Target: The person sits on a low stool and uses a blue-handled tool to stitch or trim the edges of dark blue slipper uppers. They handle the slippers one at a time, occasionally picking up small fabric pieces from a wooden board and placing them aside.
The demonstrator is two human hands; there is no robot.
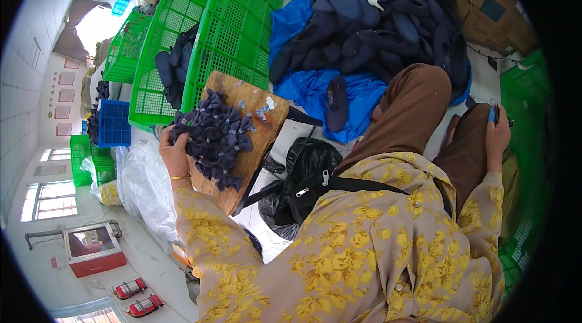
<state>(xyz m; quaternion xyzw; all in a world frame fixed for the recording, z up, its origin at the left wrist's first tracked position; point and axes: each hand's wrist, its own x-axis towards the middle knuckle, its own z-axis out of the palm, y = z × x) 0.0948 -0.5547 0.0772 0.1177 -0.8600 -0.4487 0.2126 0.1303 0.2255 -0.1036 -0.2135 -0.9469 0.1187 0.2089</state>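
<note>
One at a time, from the edge

My left hand is at the edge of the pile of dark bows, which lies on the wooden board just right of those fingers. I cannot tell whether thumb and fingertips are clamped on a bow or merely against it. My right hand, well apart, curls its fingers on a small dark thing, too small to name. Best to pinch one middle knot and lift straight up; loops likely snag neighbours.

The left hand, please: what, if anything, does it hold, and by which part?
The left hand touches a dark bow; whether, or where, it grips it cannot be told.
</note>
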